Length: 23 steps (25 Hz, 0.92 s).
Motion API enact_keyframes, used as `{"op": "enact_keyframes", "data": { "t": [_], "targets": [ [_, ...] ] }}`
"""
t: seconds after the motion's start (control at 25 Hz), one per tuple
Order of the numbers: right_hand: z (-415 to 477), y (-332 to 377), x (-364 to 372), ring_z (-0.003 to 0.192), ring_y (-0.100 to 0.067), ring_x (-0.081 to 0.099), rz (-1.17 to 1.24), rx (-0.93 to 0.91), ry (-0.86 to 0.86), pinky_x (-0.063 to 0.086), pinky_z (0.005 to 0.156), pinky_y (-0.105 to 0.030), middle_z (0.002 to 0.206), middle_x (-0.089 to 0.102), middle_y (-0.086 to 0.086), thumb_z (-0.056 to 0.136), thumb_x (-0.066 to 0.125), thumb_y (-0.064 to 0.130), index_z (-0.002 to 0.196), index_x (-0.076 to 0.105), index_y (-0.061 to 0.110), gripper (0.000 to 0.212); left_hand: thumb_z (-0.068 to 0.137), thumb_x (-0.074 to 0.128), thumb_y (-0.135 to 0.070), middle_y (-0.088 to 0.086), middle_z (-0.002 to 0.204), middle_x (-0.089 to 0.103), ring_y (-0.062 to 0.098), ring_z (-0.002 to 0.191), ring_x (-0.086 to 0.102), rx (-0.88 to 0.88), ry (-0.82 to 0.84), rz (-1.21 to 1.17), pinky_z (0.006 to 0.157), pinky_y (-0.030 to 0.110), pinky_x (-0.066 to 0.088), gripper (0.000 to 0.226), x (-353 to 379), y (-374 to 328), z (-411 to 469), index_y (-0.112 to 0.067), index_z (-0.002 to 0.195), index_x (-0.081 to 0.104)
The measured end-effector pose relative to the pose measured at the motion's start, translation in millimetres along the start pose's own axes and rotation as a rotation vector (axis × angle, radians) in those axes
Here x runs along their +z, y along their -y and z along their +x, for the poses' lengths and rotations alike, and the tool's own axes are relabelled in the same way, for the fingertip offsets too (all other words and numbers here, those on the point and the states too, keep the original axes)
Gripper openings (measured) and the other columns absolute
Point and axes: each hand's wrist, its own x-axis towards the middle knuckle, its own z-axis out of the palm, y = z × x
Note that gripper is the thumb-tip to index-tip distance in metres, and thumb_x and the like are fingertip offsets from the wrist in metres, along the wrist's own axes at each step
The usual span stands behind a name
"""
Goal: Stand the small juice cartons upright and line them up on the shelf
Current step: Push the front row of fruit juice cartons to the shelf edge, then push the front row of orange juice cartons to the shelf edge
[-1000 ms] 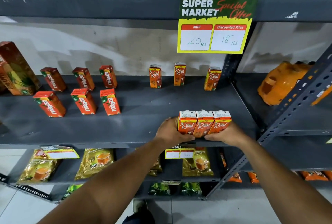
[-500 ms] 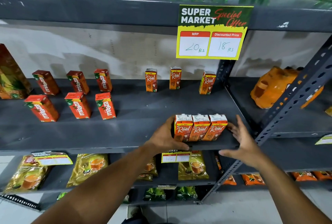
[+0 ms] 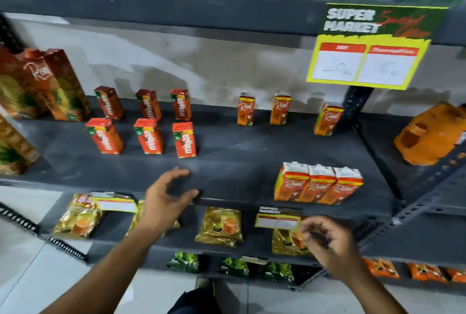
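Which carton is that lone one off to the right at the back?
Find the yellow price sign hanging from the upper shelf. Just below it, at the back of the middle shelf, stands one orange carton. Unlike the two back cartons to its left, it has a yellow side.

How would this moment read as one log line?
left hand: open, at shelf edge | right hand: empty | three Real cartons: upright, touching

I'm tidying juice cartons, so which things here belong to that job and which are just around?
Job:
three small orange Real cartons at the front
three small Real cartons at the back
six small red cartons
grey metal shelf

Just around:
tall pineapple juice cartons
yellow price sign
golden tea pouches
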Motion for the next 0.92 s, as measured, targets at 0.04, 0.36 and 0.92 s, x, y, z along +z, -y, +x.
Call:
{"op": "enact_keyframes", "data": {
  "t": [0.04, 0.36, 0.92],
  "targets": [
    [12, 11, 19, 0.083, -0.011, 0.068, 0.025, -0.063, 0.045, 0.055, 0.072, -0.025, 0.088, 0.071, 0.01, 0.079, 0.068, 0.003, 0.089, 0.068, 0.032, 0.031, 0.068, 0.082, -0.004, -0.004, 0.112, 0.065, 0.006, 0.114, 0.056, 0.005, -0.073, 0.035, 0.093, 0.02, 0.045, 0.045, -24, 5, 0, -0.03, 0.1, 0.064],
    [142, 82, 142, 0.117, -0.005, 0.054, 0.204, -0.017, 0.16, 0.045, 0.093, -0.019, 0.129, 0.051, 0.007, 0.073, 0.08, 0.003, 0.133, 0.037, 0.038, 0.082, 0.06, 0.087, -0.007, 0.003, 0.135, 0.051, 0.015, 0.123, 0.048, -0.308, -0.304, -0.068, 0.104, 0.035, 0.038, 0.091, -180, 75, 84, -0.017, 0.138, 0.041],
    [261, 112, 254, 0.072, 0.007, 0.067, -0.017, 0.278, 0.199, 0.05, 0.077, -0.029, 0.09, 0.073, 0.01, 0.068, 0.084, 0.005, 0.091, 0.066, 0.024, 0.035, 0.049, 0.093, -0.033, -0.024, 0.082, 0.065, -0.017, 0.076, 0.058, -0.174, 0.468, 0.2, 0.068, 0.007, 0.042, 0.049, -170, 106, 211, -0.041, 0.085, 0.06]
  ]
}}
